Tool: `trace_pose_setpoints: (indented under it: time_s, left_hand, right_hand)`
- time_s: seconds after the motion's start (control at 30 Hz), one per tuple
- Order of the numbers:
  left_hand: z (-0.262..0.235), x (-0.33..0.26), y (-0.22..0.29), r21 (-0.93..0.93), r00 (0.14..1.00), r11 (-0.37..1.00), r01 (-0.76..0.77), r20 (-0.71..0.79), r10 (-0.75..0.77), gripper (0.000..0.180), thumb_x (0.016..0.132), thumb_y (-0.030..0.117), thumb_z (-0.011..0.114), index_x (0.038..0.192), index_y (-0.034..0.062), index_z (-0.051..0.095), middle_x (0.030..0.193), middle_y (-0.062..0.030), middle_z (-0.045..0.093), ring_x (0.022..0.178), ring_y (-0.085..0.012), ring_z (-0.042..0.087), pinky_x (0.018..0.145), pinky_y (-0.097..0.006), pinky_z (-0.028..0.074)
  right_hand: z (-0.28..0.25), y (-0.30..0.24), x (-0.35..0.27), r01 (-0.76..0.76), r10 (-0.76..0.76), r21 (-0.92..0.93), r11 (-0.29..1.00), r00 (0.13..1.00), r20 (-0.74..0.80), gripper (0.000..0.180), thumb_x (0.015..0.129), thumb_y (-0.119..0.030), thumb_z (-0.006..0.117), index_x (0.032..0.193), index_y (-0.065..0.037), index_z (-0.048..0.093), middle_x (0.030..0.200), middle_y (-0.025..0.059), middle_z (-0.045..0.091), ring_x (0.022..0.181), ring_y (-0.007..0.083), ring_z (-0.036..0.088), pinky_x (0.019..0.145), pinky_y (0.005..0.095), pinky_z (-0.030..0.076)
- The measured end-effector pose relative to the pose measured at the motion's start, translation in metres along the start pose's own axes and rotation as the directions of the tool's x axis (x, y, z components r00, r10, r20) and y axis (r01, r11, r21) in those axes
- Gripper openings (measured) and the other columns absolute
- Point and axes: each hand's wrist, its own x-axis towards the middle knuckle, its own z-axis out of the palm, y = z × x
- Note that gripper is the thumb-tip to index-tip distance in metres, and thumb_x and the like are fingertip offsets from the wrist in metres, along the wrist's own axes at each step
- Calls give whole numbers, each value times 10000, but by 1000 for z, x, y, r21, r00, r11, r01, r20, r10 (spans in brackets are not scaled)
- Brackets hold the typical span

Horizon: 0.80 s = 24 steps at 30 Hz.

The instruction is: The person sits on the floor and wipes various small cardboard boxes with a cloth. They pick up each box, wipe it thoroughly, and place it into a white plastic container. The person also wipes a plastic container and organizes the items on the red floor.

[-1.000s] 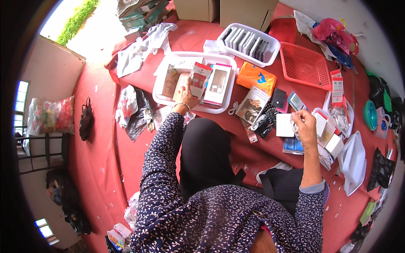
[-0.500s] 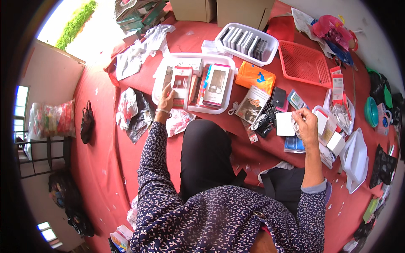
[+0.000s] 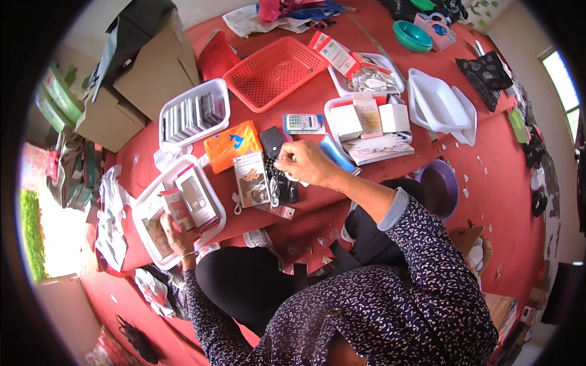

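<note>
Watching remotely, I saw the right hand (image 3: 303, 163) pinching a thin white cord (image 3: 276, 183) at centre frame, fingers together; it could snag. The left hand (image 3: 173, 233) clamped a red-and-white packet (image 3: 174, 207) in the white tray (image 3: 145, 204) at left, which might tip.

Single head fisheye, looking steeply down, close over red floor (image 3: 506, 177).

Dark navy long sleeves with small pale print, black trousers.

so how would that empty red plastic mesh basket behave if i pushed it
The red plastic mesh basket looks empty and full of holes, so it is probably light for its size and would slide easily on the red table. Its wide, low shape makes tipping unlikely. The thin mesh walls may flex a little.
</note>
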Motion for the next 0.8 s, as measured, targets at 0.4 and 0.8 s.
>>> trace_pose_setpoints:
  time_s: [0.4, 0.8]
  left_hand:
    - [11, 15, -36, -333, 978, 926, 181, 158, -134, 458, 844, 91, 496, 1291, 92, 397, 1140, -147, 535, 988, -258, 534, 837, -338, 420]
    - [-15, 14, 10, -226, 971, 955, 193, -98, -220, 465, 786, 54, 549, 1239, 102, 457, 1086, -158, 566, 1036, -253, 542, 883, -301, 402]
  right_hand:
    - [11, 16, 6, 5, -8, 80, 997, 999, 36, 176, 792, -186, 613, 705, -38, 574, 536, 38, 528, 488, 105, 496, 461, 275, 391]
    - [1, -15, 0, -43, 48, -86, 995, 997, 57, 191, 790, -155, 611, 712, 13, 565, 580, 16, 534, 534, 68, 472, 493, 245, 374]
